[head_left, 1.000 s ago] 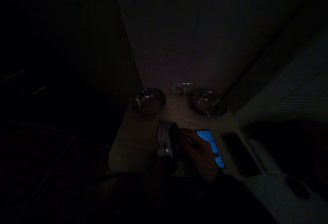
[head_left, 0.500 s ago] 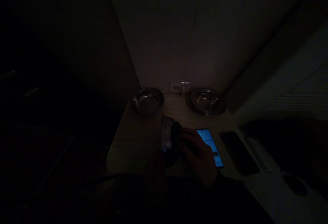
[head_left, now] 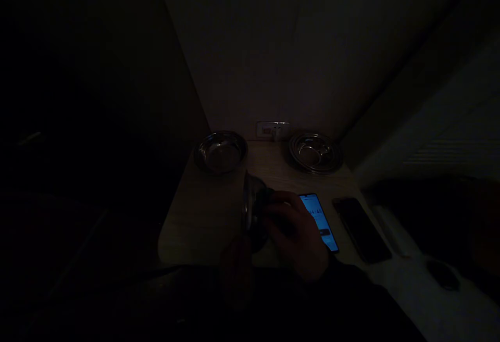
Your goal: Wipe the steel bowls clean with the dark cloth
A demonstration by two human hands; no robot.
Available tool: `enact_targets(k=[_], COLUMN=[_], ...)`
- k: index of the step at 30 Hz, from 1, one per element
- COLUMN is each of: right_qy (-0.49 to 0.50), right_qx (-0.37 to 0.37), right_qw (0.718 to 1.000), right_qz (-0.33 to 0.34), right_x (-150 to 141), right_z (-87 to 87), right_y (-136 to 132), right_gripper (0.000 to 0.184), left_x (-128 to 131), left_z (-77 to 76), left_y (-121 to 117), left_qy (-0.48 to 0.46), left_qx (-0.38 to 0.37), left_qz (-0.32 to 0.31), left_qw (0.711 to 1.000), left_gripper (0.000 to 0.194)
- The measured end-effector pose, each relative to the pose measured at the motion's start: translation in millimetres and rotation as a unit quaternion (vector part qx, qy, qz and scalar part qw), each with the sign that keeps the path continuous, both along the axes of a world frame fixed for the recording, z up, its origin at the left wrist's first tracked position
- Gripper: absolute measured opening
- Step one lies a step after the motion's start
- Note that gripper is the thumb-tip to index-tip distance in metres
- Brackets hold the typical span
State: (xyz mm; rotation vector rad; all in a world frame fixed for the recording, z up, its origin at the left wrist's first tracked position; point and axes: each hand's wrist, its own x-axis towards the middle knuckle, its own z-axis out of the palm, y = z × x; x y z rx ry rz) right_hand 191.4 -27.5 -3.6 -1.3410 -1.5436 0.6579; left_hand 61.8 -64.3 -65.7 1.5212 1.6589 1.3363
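Note:
In dim light a metal bowl [head_left: 247, 201] is tipped on its side above the front part of the small wooden table. My left hand [head_left: 236, 266], mostly in shadow, is closed on the bowl's lower edge. Against the bowl's outside, my right hand [head_left: 299, 230] presses a dark cloth-like piece [head_left: 261, 205] with bent fingers. What that piece is exactly, the darkness hides. Just right of my right hand lies a phone with a lit blue screen [head_left: 320, 222], partly covered by the hand.
A shiny metal bowl [head_left: 205, 162] stands at the table's back left. Several stacked metal plates [head_left: 336, 160] sit at the back right, near a wall socket [head_left: 267, 130]. A dark phone [head_left: 361, 230] lies at the right edge. Beyond it, a small dark object [head_left: 443, 275] rests on a pale surface.
The held bowl has turned a little, showing more of its rim edge-on. My right hand has shifted slightly left with the cloth-like piece. The whole view has moved slightly.

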Motion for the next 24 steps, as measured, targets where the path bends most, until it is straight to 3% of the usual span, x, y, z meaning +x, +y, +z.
enact_targets(k=[4, 11, 24], right_qy=[0.024, 0.003, -0.014], right_qx=[-0.002, -0.008, 0.022], right_qw=[0.999, 0.998, 0.997], right_qz=[0.027, 0.054, 0.067], right_x=[1.8, -4.5, -1.0], right_z=[1.7, 6.5, 4.2], right_y=[10.0, 8.6, 14.0], right_gripper=[0.015, 0.013, 0.016], left_x=[2.4, 5.7, 8.2], left_z=[9.1, 12.2, 15.9], left_y=[5.4, 5.7, 8.4], left_qy=[-0.036, -0.083, -0.087], left_qx=[-0.025, -0.057, -0.037], left_qz=[-0.027, -0.031, -0.010], left_qw=[0.999, 0.994, 0.995], left_gripper=[0.028, 0.030, 0.029])
